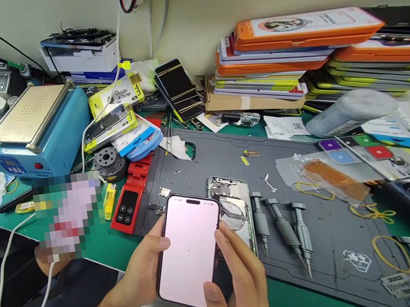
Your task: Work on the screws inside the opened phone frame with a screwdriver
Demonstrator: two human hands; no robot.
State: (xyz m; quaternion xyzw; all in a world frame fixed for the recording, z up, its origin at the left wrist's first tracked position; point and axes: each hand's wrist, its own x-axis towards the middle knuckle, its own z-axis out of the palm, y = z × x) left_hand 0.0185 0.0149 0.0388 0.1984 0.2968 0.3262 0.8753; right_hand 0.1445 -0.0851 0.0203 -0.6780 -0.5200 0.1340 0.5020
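Observation:
A smartphone [189, 257] with a blank, pale pinkish lit screen is tilted toward me. My left hand [140, 266] grips its left edge, the thumb lying along the screen's side. My right hand [241, 280] is at the phone's right side with fingers stretched out. Its fingertips are by the right edge and its thumb overlaps the lower right corner; I cannot tell how firmly they touch. Behind the phone lies an opened phone [233, 190] with its inner parts exposed, partly hidden. Several grey screwdrivers [286, 228] lie right of it on the dark work mat [327, 238].
A red device with buttons [126, 207] and a round grey holder [109, 162] sit left of the mat. Farther left are a blue heating machine [48, 124] and another person's hand [46, 259] at a blurred-out object. Orange boxes [298, 33] are stacked behind; a grey bottle [351, 110] lies right.

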